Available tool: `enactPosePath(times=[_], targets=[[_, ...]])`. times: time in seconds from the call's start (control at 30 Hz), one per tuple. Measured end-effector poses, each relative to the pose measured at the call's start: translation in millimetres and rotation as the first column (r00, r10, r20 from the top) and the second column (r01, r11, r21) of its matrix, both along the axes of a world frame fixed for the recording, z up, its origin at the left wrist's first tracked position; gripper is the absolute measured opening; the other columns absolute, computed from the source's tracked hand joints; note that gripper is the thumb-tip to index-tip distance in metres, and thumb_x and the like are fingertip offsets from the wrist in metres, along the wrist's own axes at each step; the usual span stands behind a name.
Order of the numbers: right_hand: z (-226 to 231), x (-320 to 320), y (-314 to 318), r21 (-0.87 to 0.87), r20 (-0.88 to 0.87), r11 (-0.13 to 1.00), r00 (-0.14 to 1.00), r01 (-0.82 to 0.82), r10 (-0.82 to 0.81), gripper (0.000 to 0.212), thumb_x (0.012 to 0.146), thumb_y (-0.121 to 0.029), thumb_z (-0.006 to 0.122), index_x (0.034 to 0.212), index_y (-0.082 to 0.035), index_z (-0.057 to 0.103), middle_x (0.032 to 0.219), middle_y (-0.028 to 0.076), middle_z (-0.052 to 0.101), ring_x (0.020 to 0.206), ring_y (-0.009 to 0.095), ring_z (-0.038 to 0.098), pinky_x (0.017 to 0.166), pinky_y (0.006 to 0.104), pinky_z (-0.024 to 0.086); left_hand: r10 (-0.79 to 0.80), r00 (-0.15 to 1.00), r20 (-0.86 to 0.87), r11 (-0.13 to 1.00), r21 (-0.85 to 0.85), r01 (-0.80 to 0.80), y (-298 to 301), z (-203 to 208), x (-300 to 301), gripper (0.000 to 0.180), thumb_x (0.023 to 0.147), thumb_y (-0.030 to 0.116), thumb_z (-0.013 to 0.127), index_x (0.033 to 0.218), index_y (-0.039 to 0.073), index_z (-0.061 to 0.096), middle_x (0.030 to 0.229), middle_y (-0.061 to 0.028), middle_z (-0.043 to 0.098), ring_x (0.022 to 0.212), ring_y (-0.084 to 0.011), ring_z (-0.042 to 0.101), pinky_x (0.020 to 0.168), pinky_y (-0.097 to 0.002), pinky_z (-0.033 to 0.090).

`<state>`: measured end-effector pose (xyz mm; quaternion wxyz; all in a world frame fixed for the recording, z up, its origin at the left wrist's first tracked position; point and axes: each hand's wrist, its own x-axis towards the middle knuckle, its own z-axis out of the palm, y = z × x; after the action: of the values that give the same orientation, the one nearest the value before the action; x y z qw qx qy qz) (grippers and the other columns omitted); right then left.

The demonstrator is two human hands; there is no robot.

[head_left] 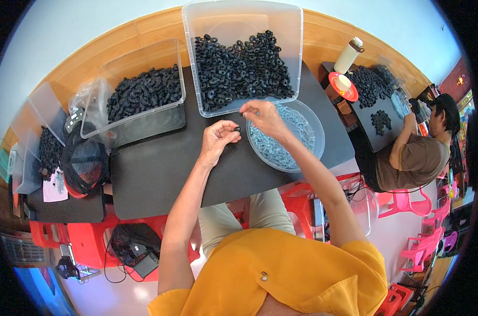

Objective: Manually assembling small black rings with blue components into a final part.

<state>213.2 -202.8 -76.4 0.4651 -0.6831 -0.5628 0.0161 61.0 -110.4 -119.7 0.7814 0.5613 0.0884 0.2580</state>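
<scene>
Over the dark table [160, 168], my left hand [216, 141] pinches a small black plastic part [237, 129] between thumb and fingertips. My right hand [265, 120] is just to its right, thumb and fingers pressed together at the left rim of a round clear tub [321, 142]. Whatever that pinch holds is too small to make out. Many small bluish, see-through pieces [275, 150] fill the tub. Beyond both hands, a clear plastic bin [244, 18] leans toward me, holding a heap of black ring-like parts [241, 71].
Another clear bin [144, 118] of black parts stands to the left. At far left is a person's dark-covered head [85, 163]. On the right a co-worker [412, 152] sits at a table with black parts, a bottle [349, 55] and a red plate [344, 95]. Red stools [86, 242] stand below.
</scene>
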Motion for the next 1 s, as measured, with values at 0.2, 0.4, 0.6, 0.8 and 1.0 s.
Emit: enactPosePath(times=[0.2,0.4,0.6,0.8,1.0], targets=[[13,-26,-27,-0.114,-0.607,0.962,0.784,-0.247,0.129,0.014,0.079,-0.008,0.057,0.088,0.002,0.063,0.072,0.001,0.059,0.061,0.006,0.052,0.053,0.0211,0.043,-0.017,1.000,-0.006,1.000,0.008,0.017,3,-5,-2,0.017,0.077,0.000,0.064,0.093,0.001,0.060,0.082,-0.0046,0.061,0.071,-0.0117,0.061,0.064,-0.0225,0.050],[-1,-23,-26,-0.077,-0.660,0.973,0.743,-0.218,0.114,0.010,0.079,-0.004,0.059,0.086,0.003,0.059,0.071,0.004,0.060,0.059,0.009,0.056,0.052,0.0227,0.049,-0.030,1.000,0.004,0.999,-0.014,0.030,0,-2,-1,0.016,0.077,0.001,0.064,0.093,0.000,0.060,0.082,-0.0059,0.063,0.070,-0.0125,0.062,0.065,-0.0233,0.051],[3,-27,-29,-0.143,-0.594,0.970,0.801,-0.195,0.073,0.007,0.079,-0.003,0.058,0.084,0.003,0.058,0.071,0.004,0.059,0.059,0.009,0.056,0.053,0.0227,0.048,-0.056,0.998,-0.010,0.998,-0.023,0.056,2,-3,-4,0.016,0.078,0.003,0.065,0.093,-0.001,0.060,0.083,-0.0079,0.064,0.070,-0.0133,0.062,0.065,-0.0242,0.052],[7,-32,-28,-0.232,-0.419,0.968,0.908,-0.099,-0.008,0.006,0.078,-0.002,0.057,0.081,0.002,0.056,0.067,0.006,0.059,0.058,0.011,0.057,0.052,0.0256,0.048,-0.053,0.998,-0.035,0.998,-0.015,0.053,0,-3,-3,0.016,0.078,0.004,0.065,0.092,-0.001,0.061,0.081,-0.0069,0.063,0.068,-0.0125,0.061,0.063,-0.0235,0.051],[3,-38,-23,-0.172,-0.123,0.985,0.992,-0.019,-0.002,0.007,0.074,-0.001,0.056,0.080,0.003,0.054,0.065,0.014,0.059,0.060,0.025,0.060,0.055,0.0344,0.046,0.021,0.997,-0.069,0.995,0.096,-0.014,-2,-4,-3,0.013,0.078,0.003,0.064,0.090,-0.001,0.061,0.076,-0.0041,0.062,0.065,-0.0097,0.059,0.059,-0.0213,0.049]])
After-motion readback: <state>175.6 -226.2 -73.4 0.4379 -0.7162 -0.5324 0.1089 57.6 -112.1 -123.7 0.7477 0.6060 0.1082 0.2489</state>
